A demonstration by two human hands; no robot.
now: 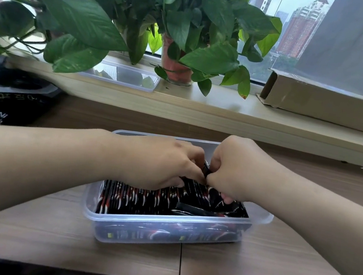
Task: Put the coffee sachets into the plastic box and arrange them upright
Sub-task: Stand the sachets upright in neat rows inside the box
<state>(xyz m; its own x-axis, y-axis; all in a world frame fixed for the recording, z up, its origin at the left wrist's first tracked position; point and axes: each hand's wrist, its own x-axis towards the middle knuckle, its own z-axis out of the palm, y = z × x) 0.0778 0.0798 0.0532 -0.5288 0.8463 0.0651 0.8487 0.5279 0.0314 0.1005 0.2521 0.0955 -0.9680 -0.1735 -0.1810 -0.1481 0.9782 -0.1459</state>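
Both hands, left hand [161,162] and right hand [233,169], grip coffee sachets [145,199] inside plastic box [164,229].

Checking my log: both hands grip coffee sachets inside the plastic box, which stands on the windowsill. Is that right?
Not quite. The head view shows the plastic box standing on the wooden table, in front of the windowsill, not on it. The rest holds: the left hand and the right hand both grip coffee sachets inside the box.
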